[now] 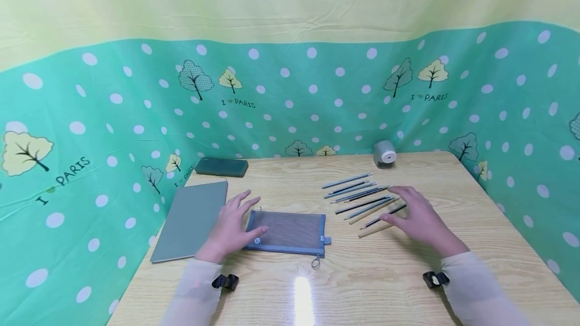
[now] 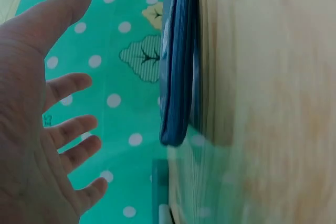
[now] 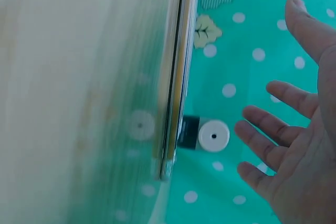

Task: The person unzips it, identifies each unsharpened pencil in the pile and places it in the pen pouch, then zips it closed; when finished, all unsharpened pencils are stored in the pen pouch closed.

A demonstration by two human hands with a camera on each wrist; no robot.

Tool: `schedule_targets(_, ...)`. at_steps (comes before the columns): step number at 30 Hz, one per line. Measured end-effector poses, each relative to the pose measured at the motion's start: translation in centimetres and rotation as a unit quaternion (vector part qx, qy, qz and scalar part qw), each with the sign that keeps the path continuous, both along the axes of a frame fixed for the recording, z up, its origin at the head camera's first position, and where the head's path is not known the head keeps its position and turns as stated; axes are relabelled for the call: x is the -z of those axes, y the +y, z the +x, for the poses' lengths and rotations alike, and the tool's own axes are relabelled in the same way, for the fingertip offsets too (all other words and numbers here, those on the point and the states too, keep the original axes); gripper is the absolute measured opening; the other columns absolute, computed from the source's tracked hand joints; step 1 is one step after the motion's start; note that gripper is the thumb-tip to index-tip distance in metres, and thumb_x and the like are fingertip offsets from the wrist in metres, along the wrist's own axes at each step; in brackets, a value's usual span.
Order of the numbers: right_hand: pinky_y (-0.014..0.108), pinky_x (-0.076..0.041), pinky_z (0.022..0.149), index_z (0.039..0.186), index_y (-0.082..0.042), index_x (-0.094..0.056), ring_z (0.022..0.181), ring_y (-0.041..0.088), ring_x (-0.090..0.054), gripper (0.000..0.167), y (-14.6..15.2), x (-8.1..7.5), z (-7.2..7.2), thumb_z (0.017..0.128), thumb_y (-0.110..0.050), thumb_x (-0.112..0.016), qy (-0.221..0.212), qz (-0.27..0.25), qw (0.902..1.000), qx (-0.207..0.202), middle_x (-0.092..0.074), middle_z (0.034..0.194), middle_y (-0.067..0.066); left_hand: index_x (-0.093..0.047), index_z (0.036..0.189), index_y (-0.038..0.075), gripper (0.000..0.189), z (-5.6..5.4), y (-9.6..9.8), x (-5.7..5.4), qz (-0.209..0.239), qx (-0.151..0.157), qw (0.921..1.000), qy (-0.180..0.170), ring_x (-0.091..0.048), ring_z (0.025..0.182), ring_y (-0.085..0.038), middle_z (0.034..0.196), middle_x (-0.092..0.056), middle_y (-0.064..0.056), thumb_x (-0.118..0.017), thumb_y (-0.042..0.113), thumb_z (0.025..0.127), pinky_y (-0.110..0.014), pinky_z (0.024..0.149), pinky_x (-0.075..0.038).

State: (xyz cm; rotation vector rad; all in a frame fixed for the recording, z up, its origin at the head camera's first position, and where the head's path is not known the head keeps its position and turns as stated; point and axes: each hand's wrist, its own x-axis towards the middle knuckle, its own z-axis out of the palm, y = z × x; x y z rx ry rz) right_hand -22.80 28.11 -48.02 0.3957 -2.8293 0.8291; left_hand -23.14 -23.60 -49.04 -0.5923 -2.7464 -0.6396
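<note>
A blue-grey mesh zip pouch (image 1: pixel 290 230) lies flat on the table, its zipper side toward me and a ring pull at its right corner. Over its left end hovers my left hand (image 1: pixel 233 228), fingers spread and holding nothing. To the right, several pencils (image 1: pixel 362 200) in blue, black and wood tones lie loosely side by side. My right hand (image 1: pixel 417 218) is held above their right ends, thumb apart from the fingers, with nothing in it. In the right wrist view the pencils (image 3: pixel 176 77) appear edge-on, apart from the palm; the left wrist view shows the pouch (image 2: pixel 178 61) edge-on.
A grey notebook (image 1: pixel 192 220) lies left of the pouch. Behind it is a dark green flat case (image 1: pixel 222 167). At the back right stands a small pencil sharpener (image 1: pixel 384 155). A dotted green curtain (image 1: pixel 312 99) encloses the table's back and sides.
</note>
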Motion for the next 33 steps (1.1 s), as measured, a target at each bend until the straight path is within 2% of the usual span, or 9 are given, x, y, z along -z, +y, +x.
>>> schedule_targets(6,0.073,-0.036,0.106,0.154,-0.010,-0.048,0.138,0.052,-0.042,0.082,-1.5,-0.1,0.2,0.090,-0.050,-0.081,-0.002,-0.011,0.9998,-0.017,-0.045,0.153,0.021,-0.054,0.153,0.022,0.083,0.3,1.2,0.0,0.002,0.020,0.9995,-0.025,-0.040,0.145,-0.041,0.160,-0.044,-0.011,-0.086,0.053,0.083,-0.066,0.111,-0.036)
schedule_targets(16,0.067,-0.044,0.103,0.151,-0.015,-0.054,0.133,0.044,-0.051,0.072,-4.1,0.0,0.6,0.089,-0.038,-0.085,-0.010,-0.027,0.9985,-0.046,-0.053,0.147,0.012,-0.054,0.153,0.019,0.083,0.9,3.5,0.1,-0.020,0.066,0.9959,-0.058,-0.042,0.144,-0.033,0.157,-0.046,-0.011,-0.088,0.049,0.083,-0.061,0.114,-0.035)
schedule_targets(25,0.066,-0.046,0.102,0.147,-0.016,-0.059,0.130,0.042,-0.055,0.066,-6.1,0.0,1.6,0.089,-0.038,-0.085,-0.024,-0.021,0.9979,-0.056,-0.057,0.144,0.010,-0.070,0.133,0.020,0.064,1.9,5.3,0.4,-0.032,0.112,0.9902,-0.076,-0.046,0.140,-0.031,0.150,-0.053,-0.006,-0.091,0.049,0.079,-0.055,0.115,-0.037)
schedule_targets(29,0.070,-0.039,0.107,0.145,-0.017,-0.061,0.139,0.047,-0.046,0.064,-6.9,-0.1,1.9,0.089,-0.037,-0.085,-0.034,-0.022,0.9974,-0.060,-0.057,0.148,0.014,-0.073,0.127,0.021,0.059,2.2,5.8,0.5,-0.037,0.127,0.9875,-0.086,-0.048,0.136,-0.029,0.144,-0.057,-0.003,-0.092,0.046,0.077,-0.053,0.114,-0.039)
schedule_targets(33,0.070,-0.032,0.113,0.144,-0.019,-0.062,0.147,0.048,-0.036,0.063,-7.5,-0.1,1.8,0.089,-0.038,-0.085,-0.040,-0.019,0.9964,-0.072,-0.059,0.146,0.011,-0.075,0.121,0.021,0.052,2.3,6.1,0.5,-0.050,0.135,0.9855,-0.090,-0.052,0.132,-0.026,0.139,-0.060,0.000,-0.093,0.043,0.077,-0.051,0.112,-0.042)
